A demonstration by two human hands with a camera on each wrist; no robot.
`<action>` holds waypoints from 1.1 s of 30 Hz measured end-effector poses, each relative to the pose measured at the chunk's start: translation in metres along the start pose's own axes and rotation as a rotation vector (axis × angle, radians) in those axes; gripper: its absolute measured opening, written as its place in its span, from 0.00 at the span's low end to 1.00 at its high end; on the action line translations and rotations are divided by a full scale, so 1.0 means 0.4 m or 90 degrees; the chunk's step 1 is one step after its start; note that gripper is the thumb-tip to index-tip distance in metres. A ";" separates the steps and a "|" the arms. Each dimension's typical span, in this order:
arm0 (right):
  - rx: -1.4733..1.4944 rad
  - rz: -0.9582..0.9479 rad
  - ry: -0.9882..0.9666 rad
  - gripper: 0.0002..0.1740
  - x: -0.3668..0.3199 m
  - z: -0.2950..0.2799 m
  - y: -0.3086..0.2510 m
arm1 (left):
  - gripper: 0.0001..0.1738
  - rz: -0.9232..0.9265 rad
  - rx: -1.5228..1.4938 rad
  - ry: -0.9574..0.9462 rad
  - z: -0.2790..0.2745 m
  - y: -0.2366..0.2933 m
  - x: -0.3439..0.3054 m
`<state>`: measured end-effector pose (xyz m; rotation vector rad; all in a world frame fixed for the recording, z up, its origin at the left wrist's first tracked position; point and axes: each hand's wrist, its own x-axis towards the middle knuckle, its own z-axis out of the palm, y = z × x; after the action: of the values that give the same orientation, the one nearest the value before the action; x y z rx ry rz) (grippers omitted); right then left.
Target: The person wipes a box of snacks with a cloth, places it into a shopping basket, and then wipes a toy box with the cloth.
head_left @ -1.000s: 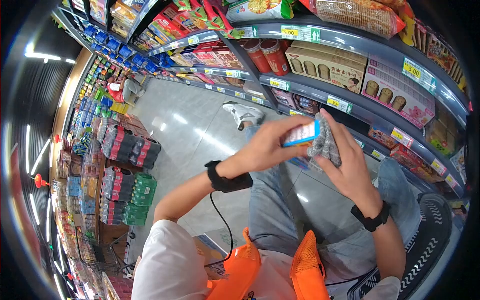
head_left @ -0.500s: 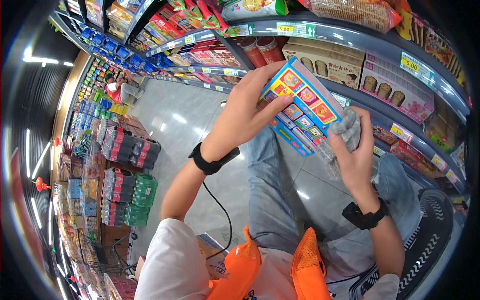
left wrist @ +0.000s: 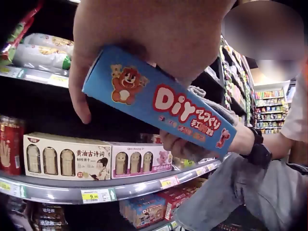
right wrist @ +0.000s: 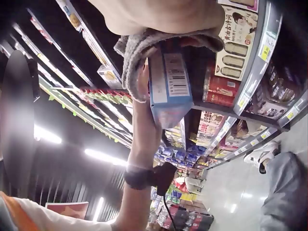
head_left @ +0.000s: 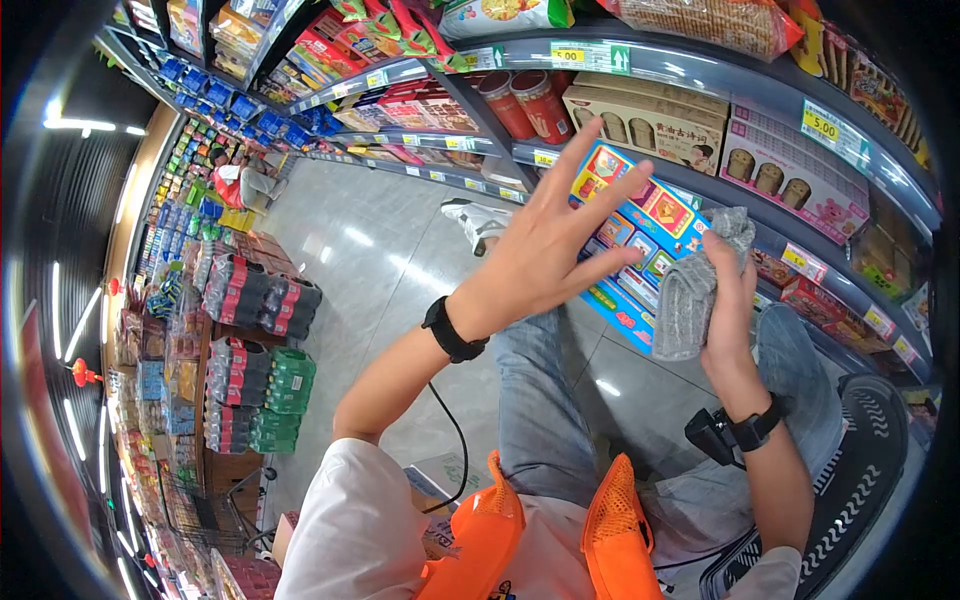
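Observation:
A blue box (head_left: 665, 212) of "DIY" snacks, printed with bright little pictures, is held up in front of the shelves. My right hand (head_left: 733, 305) grips its near right end through a folded grey cloth (head_left: 686, 312), thumb over the cloth. Across the printed face my left hand (head_left: 535, 255) is spread, its fingers straight and apart. The left wrist view shows the box's narrow blue side (left wrist: 159, 101) with a bear on it. A barcoded end of the box (right wrist: 171, 79) faces the right wrist camera, the grey cloth wrapped beside it.
Shelves at the right hold a cream biscuit carton (head_left: 645, 125), a pink-white carton (head_left: 795, 185) and red canisters (head_left: 540, 105). Bottle packs (head_left: 240, 290) are stacked at left. A person (head_left: 240, 180) sits far down the aisle. A black ridged stool (head_left: 860, 470) is at lower right.
The box turned from its narrow side to its printed face. My left hand held its far end, then loosened and spread its fingers. The cloth in my right hand moved slightly right.

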<state>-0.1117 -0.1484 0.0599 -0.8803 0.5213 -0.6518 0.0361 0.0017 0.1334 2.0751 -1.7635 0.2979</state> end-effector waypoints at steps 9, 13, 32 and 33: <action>0.249 0.210 -0.082 0.30 0.024 -0.026 -0.044 | 0.75 -0.024 -0.154 -0.209 0.000 0.037 -0.034; 0.287 0.181 -0.157 0.33 0.017 -0.049 -0.051 | 0.76 -0.050 -0.218 -0.189 0.048 0.039 -0.050; 0.304 0.133 -0.111 0.30 0.030 -0.087 0.001 | 0.75 -0.007 -0.286 -0.149 0.101 0.057 -0.019; 0.305 0.133 -0.111 0.30 0.029 -0.088 0.003 | 0.75 -0.012 -0.295 -0.155 0.101 0.057 -0.019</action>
<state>-0.1264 -0.1746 0.0381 -0.4186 0.2752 -0.4741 0.0086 -0.0116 0.0977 1.8424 -1.7379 -0.3537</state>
